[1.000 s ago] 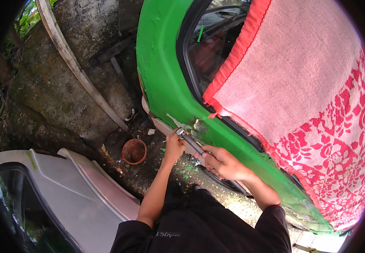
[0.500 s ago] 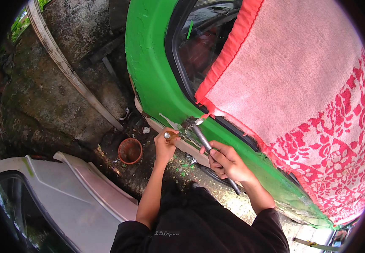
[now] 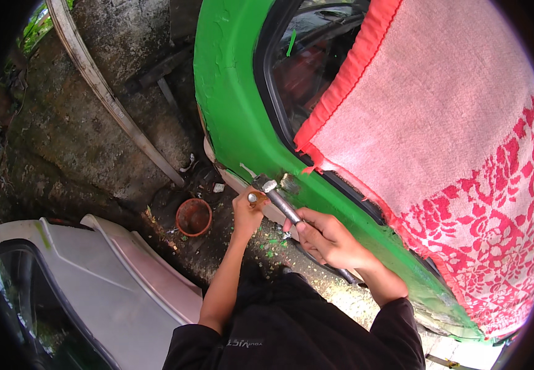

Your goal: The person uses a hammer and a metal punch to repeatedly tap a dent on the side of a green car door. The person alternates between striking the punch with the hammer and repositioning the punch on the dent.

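Note:
My left hand [image 3: 246, 217] is closed around a chisel-like tool [image 3: 255, 198] with an amber-brown handle and a round metal cap. Its working end is hidden, so I cannot tell its exact kind. The fist is beside the lower edge of a green car body [image 3: 233, 105]. My right hand [image 3: 333, 242] grips a metal-shafted hammer [image 3: 284, 207]. The hammer's head is just above and right of the tool's cap; whether they touch I cannot tell. Close to the hammer head, the green paint is broken by a bare, rough patch [image 3: 290, 182].
A pink and red patterned towel [image 3: 427, 117] drapes over the car beside its dark window [image 3: 298, 68]. On the dirty ground stands a terracotta pot [image 3: 193, 217], with green paint flakes [image 3: 271, 245] nearby. Another pale vehicle [image 3: 106, 271] is at lower left.
The hammer head has moved left, from over the damaged patch toward the amber handle's cap, uncovering the patch. Both hands keep their grips. The whole view has shifted slightly.

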A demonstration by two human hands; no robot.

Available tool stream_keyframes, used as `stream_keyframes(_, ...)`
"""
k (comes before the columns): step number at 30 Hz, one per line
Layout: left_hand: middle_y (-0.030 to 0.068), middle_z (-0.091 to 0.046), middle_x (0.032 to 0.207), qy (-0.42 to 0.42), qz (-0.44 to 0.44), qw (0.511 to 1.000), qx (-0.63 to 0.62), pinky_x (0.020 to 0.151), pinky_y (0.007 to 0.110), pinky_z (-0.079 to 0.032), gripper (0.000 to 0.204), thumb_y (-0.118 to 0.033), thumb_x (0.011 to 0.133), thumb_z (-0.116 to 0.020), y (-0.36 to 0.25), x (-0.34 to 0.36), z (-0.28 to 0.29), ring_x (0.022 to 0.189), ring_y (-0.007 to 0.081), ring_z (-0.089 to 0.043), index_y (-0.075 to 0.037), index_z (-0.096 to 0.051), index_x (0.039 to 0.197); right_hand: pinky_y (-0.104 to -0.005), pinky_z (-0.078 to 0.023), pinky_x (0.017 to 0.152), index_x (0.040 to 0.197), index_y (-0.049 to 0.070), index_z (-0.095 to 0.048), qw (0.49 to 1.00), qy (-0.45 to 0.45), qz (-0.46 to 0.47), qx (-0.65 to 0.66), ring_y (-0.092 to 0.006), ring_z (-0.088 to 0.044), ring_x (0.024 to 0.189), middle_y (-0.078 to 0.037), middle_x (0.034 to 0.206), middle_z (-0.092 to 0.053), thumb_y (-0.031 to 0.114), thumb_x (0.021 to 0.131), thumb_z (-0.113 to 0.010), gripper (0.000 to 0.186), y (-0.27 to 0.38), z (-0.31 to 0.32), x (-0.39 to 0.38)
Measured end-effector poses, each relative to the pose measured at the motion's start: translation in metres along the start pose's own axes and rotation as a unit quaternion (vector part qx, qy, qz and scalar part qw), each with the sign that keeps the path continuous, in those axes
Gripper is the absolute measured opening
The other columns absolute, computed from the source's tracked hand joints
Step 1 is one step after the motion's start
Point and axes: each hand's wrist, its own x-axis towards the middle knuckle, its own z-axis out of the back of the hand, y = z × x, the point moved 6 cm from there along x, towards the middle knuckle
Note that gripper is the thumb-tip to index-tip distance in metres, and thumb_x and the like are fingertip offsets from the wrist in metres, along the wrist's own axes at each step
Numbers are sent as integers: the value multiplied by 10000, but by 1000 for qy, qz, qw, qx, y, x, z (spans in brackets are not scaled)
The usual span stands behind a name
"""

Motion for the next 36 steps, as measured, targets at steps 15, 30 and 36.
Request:
stream_keyframes(15, 96, -681, 884, 34, 18, 999, 9, 722, 278, -537, 210, 176, 749, -602, 3, -1, -3, 825, 167, -684, 27, -593, 897, -224, -310, 461, 1133, 37, -541, 1000, -19, -10, -18, -37, -348, 483, 54, 611, -367, 226, 1071, -388, 251, 11, -1, -9)
stream_keyframes(30, 105, -692, 865, 32, 19, 997, -72, 708, 303, -546, 204, 160, 761, -592, -12, 5, -7, 806, 176, -691, 26, -639, 908, -278, -371, 524, 1057, 18, -588, 984, -1, 13, -177, -82, -437, 546, 11, 612, -460, 160, 1040, -447, 201, -6, -1, 12)
stream_keyframes(36, 126, -697, 847, 35, -19, 999, -17, 688, 337, -538, 168, 127, 780, -600, 1, 4, -2, 803, 218, -705, 30, -647, 909, -301, -409, 547, 1041, 6, -596, 990, -8, 26, -135, -104, -477, 561, -14, 607, -488, 174, 1035, -462, 216, 18, -8, 8)
